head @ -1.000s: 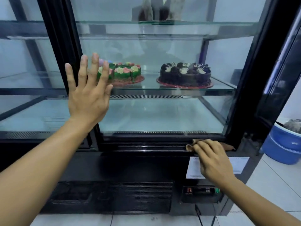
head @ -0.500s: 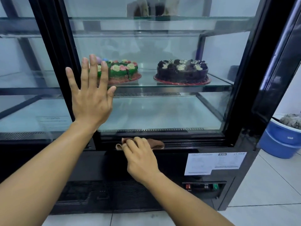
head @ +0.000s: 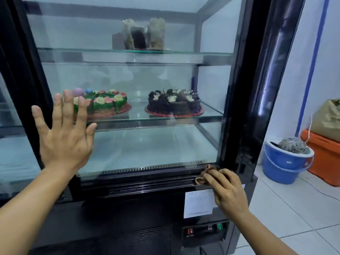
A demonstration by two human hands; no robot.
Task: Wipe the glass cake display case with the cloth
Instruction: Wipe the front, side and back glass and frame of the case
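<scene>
The glass cake display case [head: 150, 150] has a black frame and glass shelves. My left hand [head: 64, 137] lies flat and spread on the glass at the left, fingers apart, holding nothing. My right hand [head: 226, 190] presses a brown cloth [head: 204, 174] onto the black bottom rail at the case's lower right corner. Most of the cloth is hidden under my fingers. A green decorated cake [head: 106, 103] and a chocolate cake [head: 173, 103] sit on the middle shelf. Cake slices [head: 143, 34] stand on the top shelf.
A blue bucket [head: 285, 162] with a mop and its blue handle stands on the tiled floor to the right. An orange box [head: 325, 157] with a brown bag on it sits behind the bucket. A white label [head: 198, 203] and switches [head: 204, 230] are below the rail.
My right hand slid the cloth along the bottom rail from the right corner to the middle and back to the right corner. My left hand stayed flat on the glass. The camera tilted up.
</scene>
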